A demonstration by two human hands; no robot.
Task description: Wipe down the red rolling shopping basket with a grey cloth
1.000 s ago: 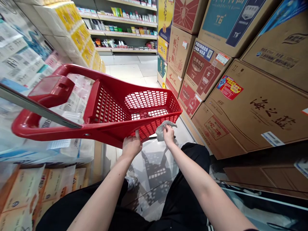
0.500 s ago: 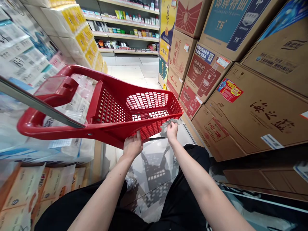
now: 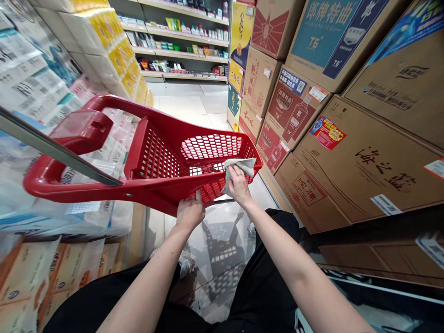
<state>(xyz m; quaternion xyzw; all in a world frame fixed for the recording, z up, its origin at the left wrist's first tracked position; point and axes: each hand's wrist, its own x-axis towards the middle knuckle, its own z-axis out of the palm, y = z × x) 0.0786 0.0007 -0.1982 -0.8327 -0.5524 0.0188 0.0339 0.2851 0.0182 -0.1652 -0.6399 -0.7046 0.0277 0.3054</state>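
Observation:
A red plastic shopping basket with a grey pull handle stands in front of me, long side toward my body. Against its near lower side rests my left hand, its fingers closed on the perforated wall. My right hand holds a light grey cloth draped over the near rim by the basket's narrow right end. Part of the cloth hangs down outside the wall. The fingertips of the left hand are partly hidden by the basket.
Stacked cardboard cartons line the right side. On the left are piled white packs, yellow-and-white packs and orange-beige packs. Shelves of bottles and tubes stand at the back, beyond the tiled floor.
My right hand has risen from the outer side to the rim and shifted slightly left, and the cloth now spreads over the rim. The left hand keeps its place.

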